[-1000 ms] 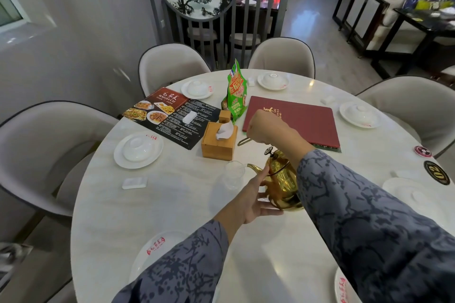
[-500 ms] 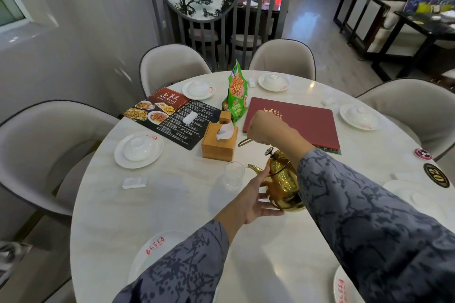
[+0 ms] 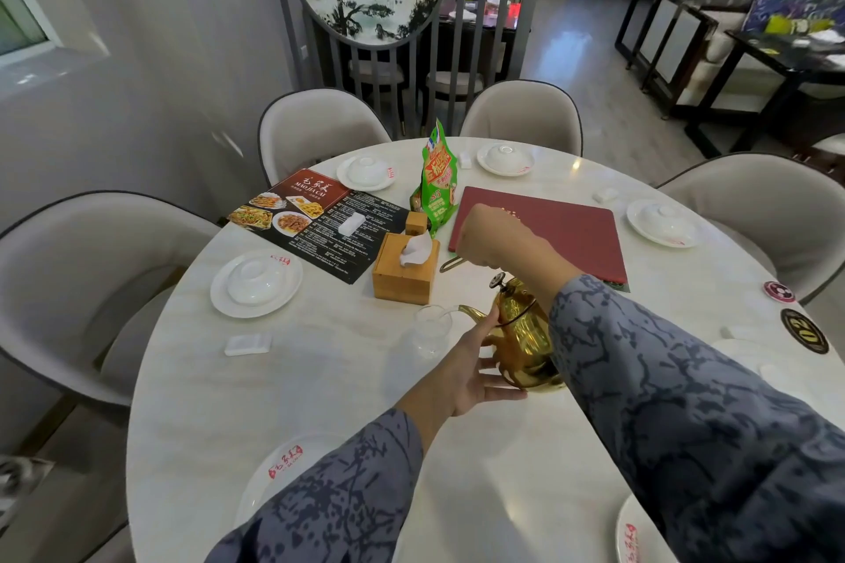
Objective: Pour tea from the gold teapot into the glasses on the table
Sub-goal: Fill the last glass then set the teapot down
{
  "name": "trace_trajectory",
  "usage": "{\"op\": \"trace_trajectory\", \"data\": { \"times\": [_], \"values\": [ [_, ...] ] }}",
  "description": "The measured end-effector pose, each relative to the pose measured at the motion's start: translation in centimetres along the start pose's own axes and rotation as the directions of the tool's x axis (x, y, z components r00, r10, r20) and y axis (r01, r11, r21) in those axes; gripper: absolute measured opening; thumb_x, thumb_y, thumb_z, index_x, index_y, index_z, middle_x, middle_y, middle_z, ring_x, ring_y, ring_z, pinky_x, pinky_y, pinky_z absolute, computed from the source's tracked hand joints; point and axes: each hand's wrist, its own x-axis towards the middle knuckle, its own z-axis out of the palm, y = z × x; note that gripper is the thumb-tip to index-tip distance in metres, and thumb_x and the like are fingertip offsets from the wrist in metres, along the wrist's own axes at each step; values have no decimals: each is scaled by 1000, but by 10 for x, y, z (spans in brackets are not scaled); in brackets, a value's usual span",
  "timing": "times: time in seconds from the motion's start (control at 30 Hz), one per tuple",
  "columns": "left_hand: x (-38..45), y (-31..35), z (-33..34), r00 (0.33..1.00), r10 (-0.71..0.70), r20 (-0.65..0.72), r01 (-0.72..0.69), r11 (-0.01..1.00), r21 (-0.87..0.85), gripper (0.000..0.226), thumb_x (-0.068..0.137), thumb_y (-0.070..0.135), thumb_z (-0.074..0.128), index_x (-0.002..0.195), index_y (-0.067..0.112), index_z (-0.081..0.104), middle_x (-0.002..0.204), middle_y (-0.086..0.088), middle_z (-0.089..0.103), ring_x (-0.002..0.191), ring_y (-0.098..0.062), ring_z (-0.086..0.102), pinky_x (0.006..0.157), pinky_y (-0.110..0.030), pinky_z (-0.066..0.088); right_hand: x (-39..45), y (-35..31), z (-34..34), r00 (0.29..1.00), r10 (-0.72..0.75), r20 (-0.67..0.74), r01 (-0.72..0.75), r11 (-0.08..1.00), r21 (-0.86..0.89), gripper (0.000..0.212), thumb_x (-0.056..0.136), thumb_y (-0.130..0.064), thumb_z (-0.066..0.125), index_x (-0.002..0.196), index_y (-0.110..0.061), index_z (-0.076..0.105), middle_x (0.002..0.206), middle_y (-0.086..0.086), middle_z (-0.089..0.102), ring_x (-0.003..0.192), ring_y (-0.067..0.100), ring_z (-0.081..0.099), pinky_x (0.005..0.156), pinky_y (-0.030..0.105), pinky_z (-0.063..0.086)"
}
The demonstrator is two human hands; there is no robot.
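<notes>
The gold teapot [image 3: 523, 336] is tilted to the left, its thin spout reaching over the rim of a clear glass [image 3: 430, 329] that stands on the round marble table [image 3: 320, 379]. My right hand [image 3: 491, 238] is closed around the pot's handle above the lid. My left hand [image 3: 473, 368] rests flat against the pot's lower left side, fingers spread, thumb up near the spout. I cannot tell whether liquid is flowing or how full the glass is.
A wooden tissue box [image 3: 404, 270] stands just behind the glass. Behind it are a green snack bag [image 3: 439, 185], a red menu folder [image 3: 548, 229] and a dark menu sheet [image 3: 320, 224]. White plates with upturned bowls [image 3: 256, 283] ring the table, padded chairs [image 3: 87, 279] around it.
The teapot has tipped slightly further toward the glass, spout now over its rim. Both hands keep their places on the pot.
</notes>
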Motion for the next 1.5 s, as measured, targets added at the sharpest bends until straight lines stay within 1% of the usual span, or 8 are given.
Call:
{"op": "trace_trajectory", "data": {
  "times": [0.47, 0.6, 0.7, 0.83, 0.9, 1.03, 1.23, 1.5],
  "values": [
    [11, -4, -11, 995, 62, -74, -46, 979, 197, 62, 84, 61, 61, 130, 25, 39, 125, -7, 49, 112, -32, 55, 85, -47, 59, -11, 40, 19, 991, 2, -133, 30, 970, 242, 26, 90, -13, 57, 91, -15, 83, 86, -2, 75, 71, 22, 67, 72, 38, 61],
    [12, -5, -13, 987, 81, -136, -41, 961, 275, 63, 83, 61, 62, 129, 24, 38, 136, -10, 49, 118, -34, 54, 85, -47, 59, -23, 51, 20, 985, -30, -170, 77, 957, 281, 27, 93, -12, 55, 98, -17, 81, 88, -1, 72, 49, 9, 49, 51, 24, 43],
    [12, -2, -14, 979, 117, -165, -63, 952, 301, 66, 82, 59, 66, 129, 24, 37, 125, -7, 49, 112, -30, 53, 86, -46, 59, -29, 61, 15, 984, -46, -170, 103, 934, 341, 21, 97, -18, 59, 101, -13, 79, 89, 0, 70, 60, 11, 57, 62, 29, 49],
    [12, 10, -10, 963, 179, -200, -108, 940, 324, 73, 75, 60, 73, 129, 25, 38, 131, -10, 52, 114, -31, 54, 74, -43, 62, -35, 70, 1, 988, 23, -154, 41, 917, 396, 50, 93, -43, 66, 54, -13, 57, 42, -3, 40, 34, 10, 31, 47, 25, 32],
    [13, 19, -6, 953, 219, -209, -141, 932, 333, 74, 71, 61, 76, 125, 26, 38, 135, -12, 52, 117, -32, 55, 71, -42, 62, -31, 74, -8, 983, 78, -164, -1, 905, 425, 60, 87, -51, 69, 50, -11, 46, 44, 0, 32, 35, 12, 25, 47, 26, 30],
    [21, 40, 4, 900, 341, -270, -226, 897, 381, 77, 68, 61, 78, 122, 26, 37, 134, -8, 51, 116, -28, 55, 80, -47, 60, -20, 85, -25, 980, 127, -151, -31, 854, 520, 61, 86, -50, 71, 88, 11, 70, 67, 18, 54, 51, 19, 42, 52, 27, 36],
    [47, 66, 23, 837, 454, -305, -282, 835, 472, 82, 63, 65, 77, 121, 30, 30, 136, -3, 40, 117, -26, 51, 78, -43, 58, 8, 103, -31, 963, 200, -179, -30, 742, 670, 56, 83, -56, 72, 97, -2, 76, 102, 18, 77, 98, 36, 72, 87, 46, 58],
    [115, 87, 25, 864, 342, -370, -134, 864, 485, 107, 65, 60, 80, 146, 15, 26, 146, -7, 41, 123, -32, 50, 82, -43, 57, 62, 147, 3, 948, 233, -219, 20, 641, 767, 46, 78, -51, 78, 67, -8, 65, 69, 14, 62, 65, 22, 58, 80, 41, 58]
  ]
}}
